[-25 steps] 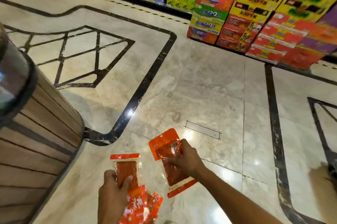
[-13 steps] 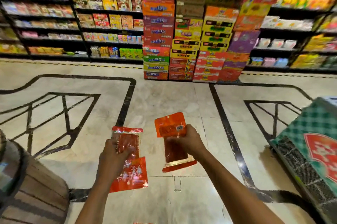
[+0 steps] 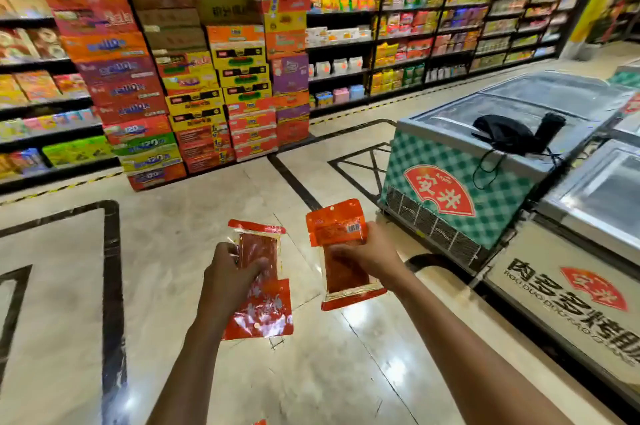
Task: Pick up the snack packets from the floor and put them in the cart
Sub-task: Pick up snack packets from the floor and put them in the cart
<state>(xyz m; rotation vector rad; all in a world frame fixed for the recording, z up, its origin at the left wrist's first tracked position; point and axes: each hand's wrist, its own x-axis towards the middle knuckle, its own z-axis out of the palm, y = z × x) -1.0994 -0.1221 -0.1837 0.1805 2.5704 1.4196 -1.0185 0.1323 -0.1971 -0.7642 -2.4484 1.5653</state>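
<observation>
My left hand [image 3: 230,274] grips a small stack of red-orange snack packets [image 3: 261,307], held upright in front of me. My right hand [image 3: 372,256] holds a single orange snack packet [image 3: 341,234] by its middle, just to the right of the others. Both are held out over the marble floor. A red scrap of another packet [image 3: 260,422] peeks in at the bottom edge. No cart is in view.
A green-checked chest freezer [image 3: 460,189] with a black bag [image 3: 512,135] on its lid stands close on the right, another freezer [image 3: 568,289] nearer. Stacked cartons [image 3: 194,99] and stocked shelves [image 3: 415,29] line the far side. The marble floor [image 3: 166,244] has black inlay lines.
My view has risen and swung right: the wooden barrel at left is gone and the freezers have come close. Both hands keep their packets, now held higher.
</observation>
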